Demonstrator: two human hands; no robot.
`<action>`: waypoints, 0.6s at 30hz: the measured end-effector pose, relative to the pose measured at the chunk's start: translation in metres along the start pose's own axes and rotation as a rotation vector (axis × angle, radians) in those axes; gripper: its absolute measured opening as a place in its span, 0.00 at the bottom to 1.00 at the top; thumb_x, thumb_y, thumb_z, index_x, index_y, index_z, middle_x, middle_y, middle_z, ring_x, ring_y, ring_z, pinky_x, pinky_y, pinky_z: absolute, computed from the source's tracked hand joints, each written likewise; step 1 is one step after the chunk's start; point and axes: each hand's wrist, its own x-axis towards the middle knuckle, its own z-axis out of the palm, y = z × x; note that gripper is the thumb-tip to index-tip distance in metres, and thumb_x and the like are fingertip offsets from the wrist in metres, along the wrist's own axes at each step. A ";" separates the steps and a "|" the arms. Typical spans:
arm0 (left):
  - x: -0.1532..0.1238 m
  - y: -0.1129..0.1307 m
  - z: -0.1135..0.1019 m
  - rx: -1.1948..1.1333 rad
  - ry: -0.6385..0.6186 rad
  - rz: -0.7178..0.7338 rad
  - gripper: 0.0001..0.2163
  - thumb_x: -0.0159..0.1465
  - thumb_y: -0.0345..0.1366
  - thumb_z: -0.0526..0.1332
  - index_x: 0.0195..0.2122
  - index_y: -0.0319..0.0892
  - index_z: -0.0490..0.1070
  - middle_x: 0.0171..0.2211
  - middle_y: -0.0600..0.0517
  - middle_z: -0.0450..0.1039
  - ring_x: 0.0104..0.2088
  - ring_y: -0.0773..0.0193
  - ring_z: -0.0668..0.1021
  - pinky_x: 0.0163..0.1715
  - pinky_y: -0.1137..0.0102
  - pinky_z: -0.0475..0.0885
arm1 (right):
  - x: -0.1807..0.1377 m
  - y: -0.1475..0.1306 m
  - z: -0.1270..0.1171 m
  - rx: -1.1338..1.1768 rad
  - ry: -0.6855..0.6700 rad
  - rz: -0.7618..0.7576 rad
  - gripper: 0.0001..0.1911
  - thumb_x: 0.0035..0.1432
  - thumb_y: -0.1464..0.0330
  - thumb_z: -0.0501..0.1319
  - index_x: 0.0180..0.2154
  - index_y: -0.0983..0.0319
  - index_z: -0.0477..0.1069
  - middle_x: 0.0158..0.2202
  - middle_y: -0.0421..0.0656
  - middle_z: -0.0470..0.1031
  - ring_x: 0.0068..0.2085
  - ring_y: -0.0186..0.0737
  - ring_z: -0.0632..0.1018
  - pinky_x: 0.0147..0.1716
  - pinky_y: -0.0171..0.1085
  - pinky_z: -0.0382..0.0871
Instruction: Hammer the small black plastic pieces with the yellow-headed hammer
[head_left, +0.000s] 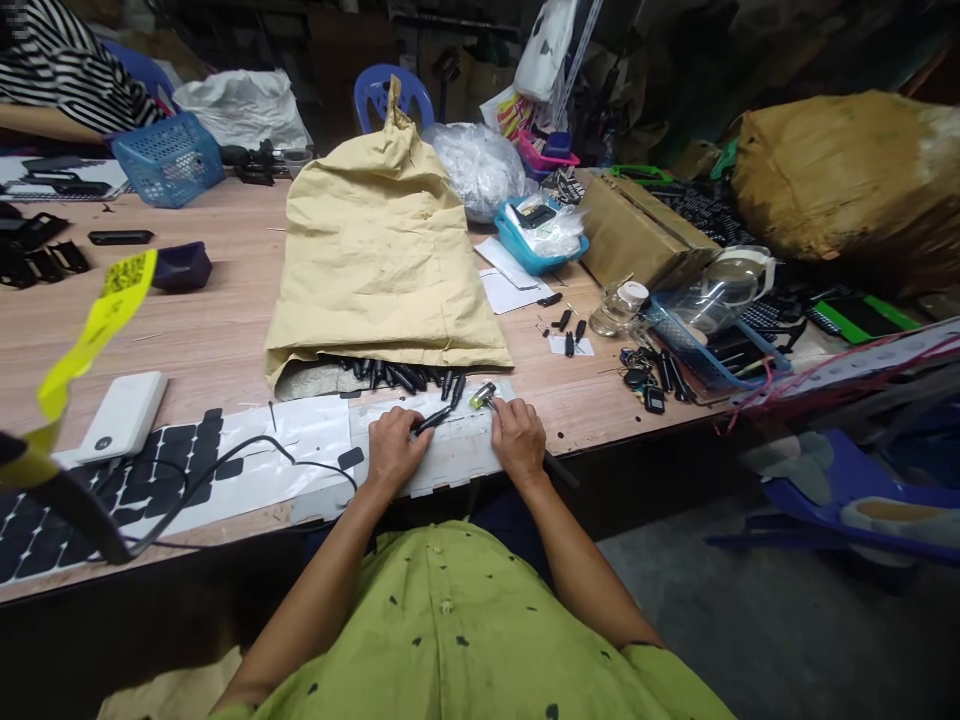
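Black part pinched in left grip, right grip pinching yellow-tipped tool — sack just behind.

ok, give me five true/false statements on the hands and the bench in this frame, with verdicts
1. The left hand grips a slim black plastic part. True.
2. The right hand holds a small tool with a red tip. False: the tip is yellow-green.
3. A pile of small black parts spills from the open mouth of the tan fabric sack. True.
4. The white rectangular power bank lies to the right of both hands. False: it lies to their left.
5. The blue plastic mesh basket stands on the floor. False: it stands on the wooden table, at the far left.
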 end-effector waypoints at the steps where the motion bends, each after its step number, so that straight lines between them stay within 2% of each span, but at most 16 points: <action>1: -0.001 0.001 0.001 -0.003 -0.008 0.022 0.04 0.61 0.37 0.65 0.37 0.47 0.78 0.34 0.50 0.76 0.40 0.52 0.77 0.44 0.59 0.69 | 0.001 0.001 -0.001 0.018 -0.006 0.003 0.16 0.66 0.72 0.55 0.49 0.59 0.78 0.36 0.48 0.73 0.39 0.47 0.71 0.37 0.41 0.65; 6: 0.001 -0.001 0.005 -0.009 -0.033 0.099 0.07 0.64 0.37 0.65 0.41 0.47 0.80 0.35 0.50 0.77 0.40 0.54 0.77 0.44 0.60 0.68 | 0.001 0.001 -0.010 0.210 -0.007 0.045 0.16 0.67 0.69 0.54 0.49 0.58 0.79 0.37 0.47 0.77 0.41 0.46 0.75 0.41 0.41 0.71; 11: 0.002 -0.001 0.007 0.000 -0.061 0.116 0.10 0.67 0.39 0.63 0.46 0.49 0.81 0.36 0.49 0.76 0.41 0.54 0.77 0.44 0.61 0.67 | -0.010 -0.017 -0.022 0.517 -0.033 0.024 0.16 0.69 0.66 0.54 0.49 0.58 0.79 0.40 0.46 0.80 0.43 0.43 0.80 0.44 0.39 0.75; 14: 0.003 0.002 0.007 0.012 -0.071 0.125 0.11 0.68 0.39 0.62 0.47 0.50 0.82 0.35 0.49 0.75 0.42 0.54 0.76 0.43 0.61 0.66 | -0.014 -0.028 -0.026 0.583 -0.066 -0.015 0.16 0.69 0.67 0.54 0.48 0.58 0.80 0.39 0.46 0.81 0.42 0.42 0.81 0.43 0.38 0.76; 18: 0.005 0.003 0.007 0.018 -0.082 0.140 0.11 0.68 0.40 0.62 0.47 0.50 0.82 0.35 0.49 0.74 0.41 0.55 0.76 0.44 0.61 0.66 | -0.014 -0.034 -0.029 0.583 -0.031 -0.050 0.16 0.69 0.68 0.54 0.49 0.59 0.80 0.38 0.46 0.80 0.40 0.42 0.81 0.41 0.38 0.77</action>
